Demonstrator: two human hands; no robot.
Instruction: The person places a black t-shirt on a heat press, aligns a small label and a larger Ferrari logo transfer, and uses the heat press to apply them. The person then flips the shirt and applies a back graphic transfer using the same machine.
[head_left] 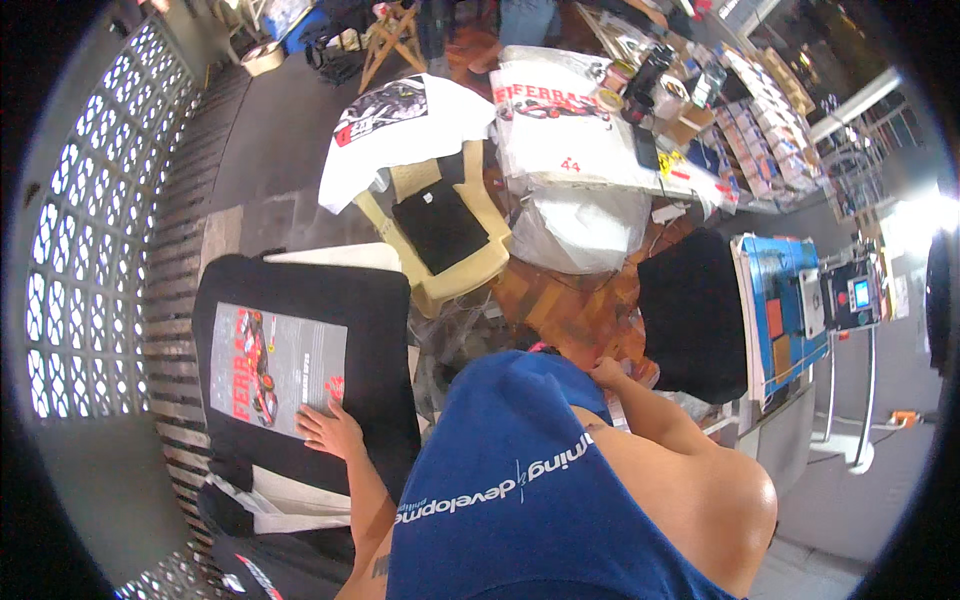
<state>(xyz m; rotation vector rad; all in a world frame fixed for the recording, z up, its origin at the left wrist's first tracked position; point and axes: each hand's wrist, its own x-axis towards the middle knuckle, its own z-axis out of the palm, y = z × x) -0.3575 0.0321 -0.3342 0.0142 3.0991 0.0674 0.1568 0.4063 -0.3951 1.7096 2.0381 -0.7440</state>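
My left hand (330,430) lies flat with fingers spread on the lower right corner of a printed transfer sheet (300,365). The sheet is grey with red lettering and a red race car, and it rests on a black T-shirt (375,300) stretched over a board at my left. My right hand (607,372) is down beside my right knee, near some crumpled plastic. Its fingers are small and partly hidden, so whether it grips anything cannot be made out.
A cream plastic chair (465,275) with a folded black cloth (440,225) stands ahead. Behind it lie a white printed shirt (400,125) and plastic-wrapped white shirts (560,145). At right are a heat press (850,295) and another black shirt (690,315) hanging over its edge.
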